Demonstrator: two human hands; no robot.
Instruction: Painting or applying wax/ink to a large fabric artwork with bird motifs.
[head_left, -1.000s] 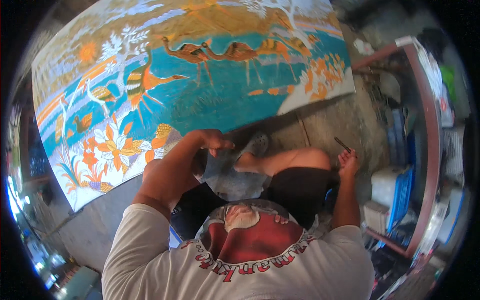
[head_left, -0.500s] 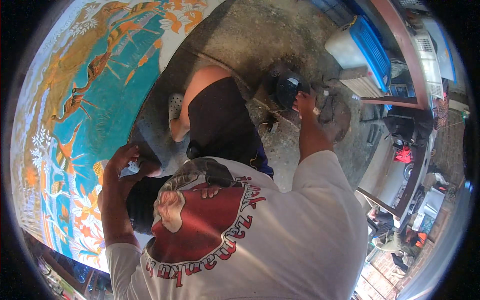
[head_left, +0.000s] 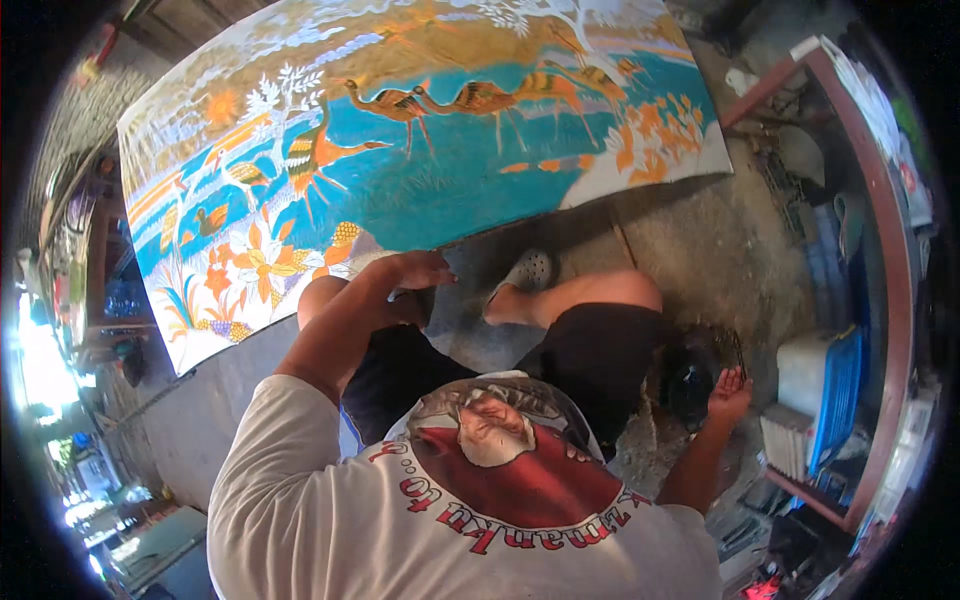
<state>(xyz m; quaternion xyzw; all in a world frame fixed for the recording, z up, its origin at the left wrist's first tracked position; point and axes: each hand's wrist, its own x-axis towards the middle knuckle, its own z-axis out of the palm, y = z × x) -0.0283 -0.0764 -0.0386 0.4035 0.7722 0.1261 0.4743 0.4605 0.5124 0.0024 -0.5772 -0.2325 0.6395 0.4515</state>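
Note:
My left hand [head_left: 415, 272] hovers beside the lower edge of a large painted cloth [head_left: 455, 215], above my left knee. Its fingers stretch loosely to the right, and nothing shows in them. The cloth carries long-legged birds, white trees and orange flowers on a teal and brown ground. Over at the right, my right hand [head_left: 731, 393] is turned palm up with its fingers curled. Something thin and dark shows by its fingertips, too faint to name. Just left of that hand, a round dark pan [head_left: 688, 387] with a shiny surface sits low near the floor.
A pale bin with a blue lid [head_left: 838, 400] stands right of my right hand, inside a reddish-brown frame [head_left: 890, 260]. My bent legs in dark shorts [head_left: 600, 350] lie between the cloth and me. A grey perforated clog [head_left: 532, 270] is on my foot.
My view has swung left, bringing the whole cloth into sight. My right hand has come away from the pan's surface to its right side. My left hand stays near the cloth's edge.

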